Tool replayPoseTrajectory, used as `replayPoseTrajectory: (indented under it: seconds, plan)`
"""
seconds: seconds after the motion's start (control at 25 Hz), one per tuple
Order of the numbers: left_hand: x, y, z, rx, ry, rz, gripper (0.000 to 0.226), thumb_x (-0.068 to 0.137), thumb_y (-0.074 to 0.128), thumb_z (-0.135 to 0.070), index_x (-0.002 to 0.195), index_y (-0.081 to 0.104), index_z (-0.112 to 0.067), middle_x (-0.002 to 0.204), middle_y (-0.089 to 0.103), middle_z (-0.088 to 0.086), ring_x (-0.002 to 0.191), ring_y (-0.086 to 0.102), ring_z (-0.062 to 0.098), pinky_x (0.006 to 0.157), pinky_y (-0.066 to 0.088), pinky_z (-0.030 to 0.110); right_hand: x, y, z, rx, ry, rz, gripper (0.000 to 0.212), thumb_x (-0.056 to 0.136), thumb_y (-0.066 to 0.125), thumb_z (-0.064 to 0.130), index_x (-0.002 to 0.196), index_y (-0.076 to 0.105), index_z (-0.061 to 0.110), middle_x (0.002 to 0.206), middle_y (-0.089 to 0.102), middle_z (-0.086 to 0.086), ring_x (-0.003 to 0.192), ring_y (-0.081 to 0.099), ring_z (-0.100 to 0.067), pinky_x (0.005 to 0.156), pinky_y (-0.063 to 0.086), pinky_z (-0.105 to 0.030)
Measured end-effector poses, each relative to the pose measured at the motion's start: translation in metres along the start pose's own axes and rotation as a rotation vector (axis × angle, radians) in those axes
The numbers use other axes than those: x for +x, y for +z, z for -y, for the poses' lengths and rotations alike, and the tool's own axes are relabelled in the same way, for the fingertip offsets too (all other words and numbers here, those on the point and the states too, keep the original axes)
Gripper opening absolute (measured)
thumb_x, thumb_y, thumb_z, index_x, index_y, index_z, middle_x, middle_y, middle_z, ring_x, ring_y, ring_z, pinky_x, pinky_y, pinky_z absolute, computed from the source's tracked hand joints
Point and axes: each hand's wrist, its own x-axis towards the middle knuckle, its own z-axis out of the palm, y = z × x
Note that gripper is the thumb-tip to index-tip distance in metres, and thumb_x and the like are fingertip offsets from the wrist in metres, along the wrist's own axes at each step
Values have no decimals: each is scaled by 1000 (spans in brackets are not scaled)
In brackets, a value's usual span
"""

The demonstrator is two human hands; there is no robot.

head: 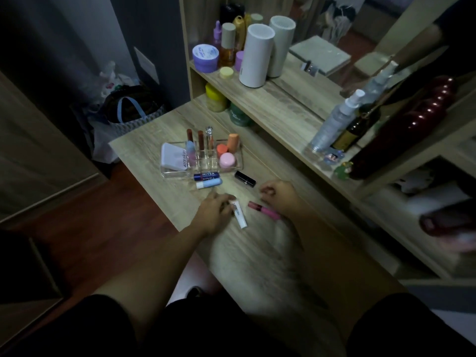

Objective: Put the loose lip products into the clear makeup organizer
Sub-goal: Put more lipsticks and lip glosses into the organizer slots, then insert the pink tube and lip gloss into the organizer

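The left hand (215,211) rests on the white lip tube (239,212) — fingers curled on its cap end, not lifted. The right hand (279,193), loosely curled and empty, lies just beside the pink lip gloss (264,210) — near the clear organizer (203,161).

Five lip products lie flat before the clear organizer (233,168): two Nivea sticks (206,176), black lipstick (245,178), white tube (239,215), pink gloss (264,210).

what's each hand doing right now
Left hand: fingers closing on the white squeeze tube, still on the desk.
Right hand: loosely curled, empty.
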Motion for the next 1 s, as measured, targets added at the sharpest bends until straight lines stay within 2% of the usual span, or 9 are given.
replayPoseTrajectory:
  seconds: [0.16, 0.32, 0.44, 0.52, 0.64, 0.76, 0.84, 0.92, 1.0]
  plan:
    - [-12, 20, 0, 127, 61, 127, 28, 94, 52, -24, 116, 67, -14, 111, 50, 16, 112, 44, 27, 94, 34, 27, -27, 8, -11, -50, 46, 206, 28, 87, 63, 14, 114, 64, 10, 107, 68, -12, 93, 62, -21, 81, 48, -29]
    - [-16, 13, 3, 62, -58, 60, 24, 86, 65, -17, 105, 67, -3, 121, 44, 21, 108, 50, 29, 94, 38, 26, -31, 24, -10, -106, 90, 167, 19, 86, 62, 10, 105, 64, 10, 89, 64, -6, 87, 62, -22, 84, 55, -37]
    - [-20, 1, 5, -40, -199, -7, 43, 77, 74, -12, 115, 54, -7, 123, 45, 19, 96, 53, 24, 85, 42, 26, -29, 34, -2, -102, 93, 116, 32, 81, 65, 8, 112, 59, 9, 100, 68, -13, 92, 65, -28, 84, 56, -39]
    - [-17, -1, 4, -70, -281, 21, 59, 70, 79, -14, 120, 47, -7, 122, 49, 19, 102, 53, 26, 84, 44, 30, -28, 40, 0, -71, 103, 136, 46, 78, 68, 9, 122, 55, 9, 102, 68, -13, 91, 65, -27, 83, 56, -37]
    - [-15, 2, 1, -30, -350, 98, 70, 67, 82, -20, 124, 45, -4, 123, 54, 18, 111, 52, 30, 90, 47, 38, -32, 46, -2, 122, 175, 87, 36, 76, 70, 9, 111, 64, 9, 79, 62, 0, 67, 59, -13, 59, 51, -24]
    - [-13, 0, 1, -52, -407, 113, 63, 69, 81, -21, 122, 50, -6, 122, 58, 14, 112, 55, 29, 93, 47, 38, -26, 40, 0, 478, 343, 67, 29, 74, 74, 3, 101, 63, 7, 75, 61, 1, 61, 58, -13, 50, 47, -24]
    - [-11, -4, 4, -138, -415, 108, 44, 73, 75, -19, 111, 58, -8, 114, 62, 13, 107, 57, 28, 91, 48, 38, -24, 36, 0, 663, 387, 112, 27, 76, 75, 5, 97, 59, 12, 83, 63, -1, 66, 60, -12, 56, 51, -25]
    - [-11, -9, 6, -226, -389, 108, 16, 81, 65, -19, 93, 61, -11, 99, 62, 11, 94, 57, 26, 82, 46, 36, -24, 34, 2, 826, 371, 159, 36, 81, 71, 10, 114, 57, 13, 93, 62, -1, 82, 62, -13, 64, 53, -23]
    - [-10, -19, 6, -237, -344, 92, 11, 85, 58, -20, 82, 61, -10, 88, 61, 9, 83, 55, 23, 76, 43, 34, -20, 33, 5, 992, 341, 176, 46, 87, 65, 12, 130, 49, 9, 102, 61, -3, 91, 62, -15, 69, 55, -23]
